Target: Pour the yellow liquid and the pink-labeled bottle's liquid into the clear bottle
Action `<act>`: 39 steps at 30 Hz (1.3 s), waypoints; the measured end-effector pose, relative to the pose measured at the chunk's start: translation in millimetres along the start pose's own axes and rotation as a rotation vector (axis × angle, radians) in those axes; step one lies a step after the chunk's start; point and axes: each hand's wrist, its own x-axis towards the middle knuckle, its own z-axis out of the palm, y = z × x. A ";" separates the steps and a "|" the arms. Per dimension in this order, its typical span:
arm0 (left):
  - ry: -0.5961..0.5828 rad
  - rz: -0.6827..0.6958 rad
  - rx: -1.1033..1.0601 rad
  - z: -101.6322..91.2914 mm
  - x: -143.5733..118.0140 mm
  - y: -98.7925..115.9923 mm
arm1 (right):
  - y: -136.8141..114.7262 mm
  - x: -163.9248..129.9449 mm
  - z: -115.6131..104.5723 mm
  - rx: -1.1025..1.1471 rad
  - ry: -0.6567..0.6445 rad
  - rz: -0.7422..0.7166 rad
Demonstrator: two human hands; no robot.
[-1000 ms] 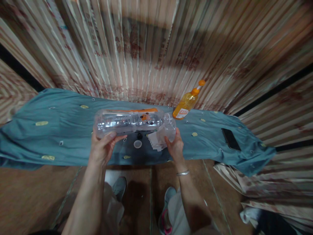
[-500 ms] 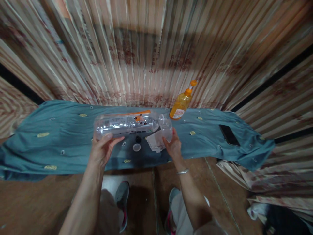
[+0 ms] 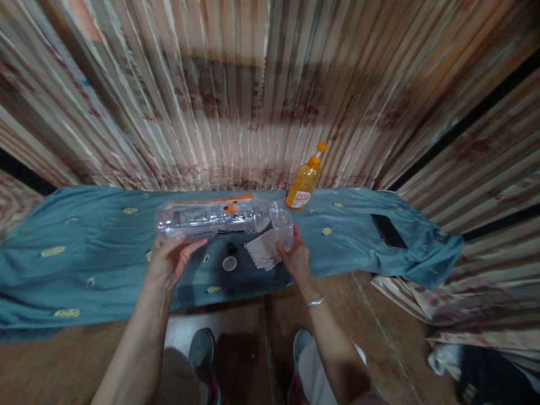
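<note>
My left hand [image 3: 172, 259] grips a large clear plastic bottle [image 3: 206, 218] near its base, from the near side. The bottle lies almost level, and its neck points right at the mouth of a small clear plastic cup [image 3: 283, 229]. That cup is held tilted by my right hand [image 3: 295, 256], fingers closed round its side. Whether the bottle's mouth touches the cup I cannot tell. Below them on the cloth are a pale cloth piece with a jagged edge [image 3: 264, 250], a small black cap [image 3: 232, 248] and a round white lid [image 3: 229, 263].
An orange pump bottle [image 3: 302, 187] stands at the back of the table, whose blue-green tablecloth [image 3: 122, 242] has yellow motifs. A black phone [image 3: 388, 231] lies to the right. Behind the table hangs a pleated curtain [image 3: 236, 112]. My shoes [image 3: 201, 349] are on the brown floor.
The view has shifted slightly, so everything sits a little lower and further left. Both hands keep their hold, with the bottle and cup in nearly the same pose.
</note>
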 end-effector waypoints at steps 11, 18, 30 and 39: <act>0.056 0.032 -0.034 1.4 -13.6 -0.8 | -6.7 -0.6 -9.4 -0.029 -0.038 -0.007; 0.047 0.039 -0.042 3.1 -16.2 -3.2 | -5.2 -0.6 -6.9 -0.062 0.021 -0.048; 0.041 0.076 -0.025 3.4 -17.6 -0.8 | -7.8 -1.4 -8.4 -0.071 0.011 -0.029; 0.052 0.078 -0.035 6.3 -19.9 4.3 | -15.8 -1.2 -7.2 -0.045 -0.025 0.010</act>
